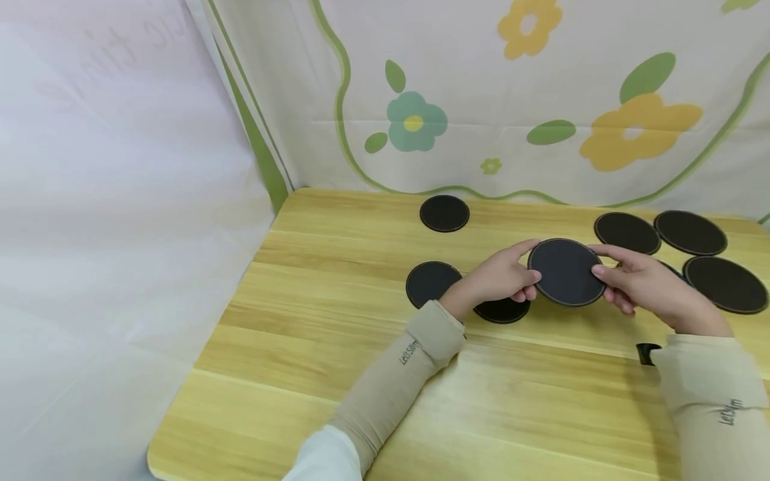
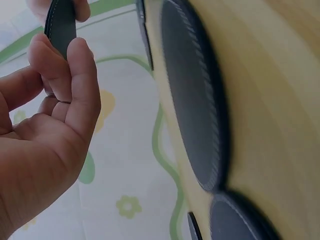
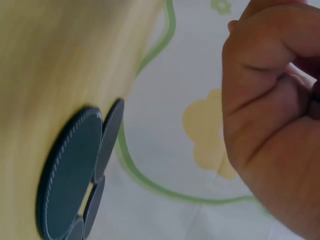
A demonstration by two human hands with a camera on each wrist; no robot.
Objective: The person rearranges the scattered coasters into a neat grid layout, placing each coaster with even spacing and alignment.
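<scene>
A round black coaster (image 1: 567, 272) with a stitched rim is held up above the table between both hands. At its left edge my left hand (image 1: 499, 274) pinches it, thumb on the face. My right hand (image 1: 652, 287) pinches the opposite edge in the same way. In the left wrist view the coaster (image 2: 62, 30) appears edge-on at the fingertips. The right wrist view shows the curled right hand (image 3: 275, 95), with the held coaster mostly out of sight. Below the left hand lie a coaster (image 1: 430, 284) and another coaster (image 1: 504, 311), both partly covered by that hand and wrist.
A single coaster (image 1: 444, 214) lies near the back edge of the wooden table (image 1: 271, 374). Several more, including a coaster (image 1: 690, 232) and a coaster (image 1: 726, 284), cluster at the right. Behind hangs a flowered cloth (image 1: 469, 80); a white cloth (image 1: 120, 234) hangs at the left.
</scene>
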